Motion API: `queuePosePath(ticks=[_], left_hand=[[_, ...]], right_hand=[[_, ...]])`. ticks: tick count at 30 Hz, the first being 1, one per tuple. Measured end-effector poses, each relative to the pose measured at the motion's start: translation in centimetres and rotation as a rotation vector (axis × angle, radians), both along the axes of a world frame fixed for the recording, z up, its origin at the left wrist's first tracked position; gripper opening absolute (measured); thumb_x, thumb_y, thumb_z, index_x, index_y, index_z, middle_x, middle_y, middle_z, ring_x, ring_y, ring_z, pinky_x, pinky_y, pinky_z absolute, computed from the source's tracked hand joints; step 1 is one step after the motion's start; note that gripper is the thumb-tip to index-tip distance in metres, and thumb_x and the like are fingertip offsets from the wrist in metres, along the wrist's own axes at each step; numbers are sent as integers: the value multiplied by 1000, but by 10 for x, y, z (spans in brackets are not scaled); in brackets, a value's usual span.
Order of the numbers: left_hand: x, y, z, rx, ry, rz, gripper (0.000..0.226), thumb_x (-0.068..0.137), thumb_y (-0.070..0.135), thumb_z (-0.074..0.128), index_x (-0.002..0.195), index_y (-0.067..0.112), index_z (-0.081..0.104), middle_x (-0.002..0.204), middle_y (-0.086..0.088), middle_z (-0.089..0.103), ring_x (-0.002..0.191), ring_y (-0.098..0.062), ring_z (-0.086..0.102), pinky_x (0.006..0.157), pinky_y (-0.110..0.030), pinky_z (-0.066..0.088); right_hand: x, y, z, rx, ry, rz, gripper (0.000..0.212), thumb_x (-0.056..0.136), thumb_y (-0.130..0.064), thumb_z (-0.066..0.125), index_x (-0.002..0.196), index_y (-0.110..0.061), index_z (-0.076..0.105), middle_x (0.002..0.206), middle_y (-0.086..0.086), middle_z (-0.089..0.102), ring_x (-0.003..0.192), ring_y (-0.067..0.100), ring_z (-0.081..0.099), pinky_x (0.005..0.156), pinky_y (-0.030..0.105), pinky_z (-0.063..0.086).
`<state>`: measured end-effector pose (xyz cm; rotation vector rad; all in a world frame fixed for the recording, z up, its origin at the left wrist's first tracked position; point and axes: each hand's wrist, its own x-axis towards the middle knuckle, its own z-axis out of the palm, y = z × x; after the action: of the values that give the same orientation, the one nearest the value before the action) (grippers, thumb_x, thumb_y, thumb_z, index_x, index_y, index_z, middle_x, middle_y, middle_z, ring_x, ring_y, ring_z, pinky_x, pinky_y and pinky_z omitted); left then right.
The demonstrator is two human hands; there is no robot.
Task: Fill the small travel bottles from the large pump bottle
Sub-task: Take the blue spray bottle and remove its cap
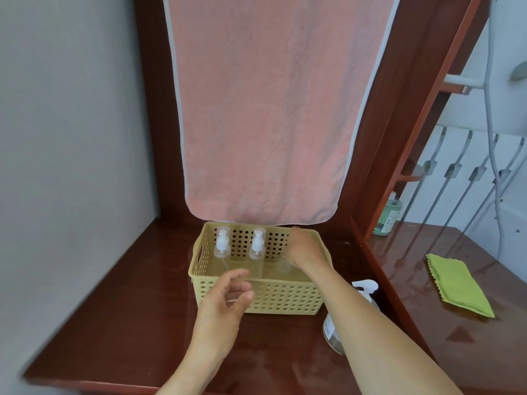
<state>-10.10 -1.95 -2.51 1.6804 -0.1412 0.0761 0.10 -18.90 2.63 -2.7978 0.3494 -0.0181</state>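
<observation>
Two clear travel bottles (222,248) with white pumps are standing upright in a yellow perforated basket (285,297); the left hand (228,297) is hovering relaxed and empty, and the right hand (303,249) is reaching inside, its grip unclear.

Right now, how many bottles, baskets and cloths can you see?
Small bottles: 2, maybe one more hidden under the right hand
Big pump bottle: 1
Green bottle: 1
Basket: 1
Towel: 1
Green cloth: 1
Total: 7 in plain sight
</observation>
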Motion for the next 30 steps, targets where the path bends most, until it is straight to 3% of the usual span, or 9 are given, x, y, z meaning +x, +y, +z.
queuePosePath(ticks=[2,4,6,8,11,16,20,27,30], left_hand=[[2,-1,9,37,-76,30,35,85,9,67,108,35,60,97,10,67,96,-5,62,86,-20,49],[1,-5,21,125,-208,50,43,83,17,70,115,40,54,112,22,62,109,9,53,97,-12,41],[-2,-10,33,203,-328,1,59,80,28,72,131,40,44,129,29,47,124,18,36,101,-1,27],[-7,-15,38,282,-392,-89,70,79,37,71,140,37,37,137,26,42,131,12,30,107,-9,24],[-18,-18,32,349,-418,-196,60,82,39,69,137,38,44,130,22,54,124,6,46,105,-24,39],[-40,-22,16,372,-400,-246,46,84,36,67,125,48,48,119,25,57,109,0,54,87,-26,48],[-46,-23,10,340,-351,-292,41,85,35,67,120,46,49,116,20,61,106,-6,58,85,-38,51],[-51,-21,11,387,-394,-319,33,89,37,62,116,47,47,113,23,58,100,-9,58,82,-36,50],[-51,-20,13,401,-408,-314,30,89,38,61,114,48,47,109,24,57,97,-7,58,80,-33,50]], right_hand=[[-22,-3,29,94,-155,21,19,89,-8,52,107,-8,45,101,10,56,93,29,57,69,34,45],[-52,-5,52,261,-270,98,17,92,-17,55,101,-9,43,94,6,58,84,25,58,70,37,48],[-89,-3,66,489,-279,216,16,90,-21,61,95,-12,49,89,3,66,82,21,64,74,37,52],[-120,1,68,625,-208,311,16,87,-20,67,92,-14,54,86,1,69,79,17,68,77,34,54],[-147,-1,57,653,-134,334,16,84,-24,71,89,-18,58,88,3,69,77,16,67,76,34,54],[-168,-11,41,584,-131,281,11,85,-24,69,87,-16,62,81,8,69,56,6,56,56,23,50],[-175,-11,35,547,-132,272,10,87,-22,66,87,-14,61,75,6,68,51,4,53,52,18,45],[-184,-13,37,639,-162,271,8,88,-16,65,87,-8,63,60,-4,58,45,-3,48,50,12,42],[-185,-14,39,653,-206,256,7,88,-17,66,82,-12,65,59,-2,58,45,-1,47,52,16,42]])
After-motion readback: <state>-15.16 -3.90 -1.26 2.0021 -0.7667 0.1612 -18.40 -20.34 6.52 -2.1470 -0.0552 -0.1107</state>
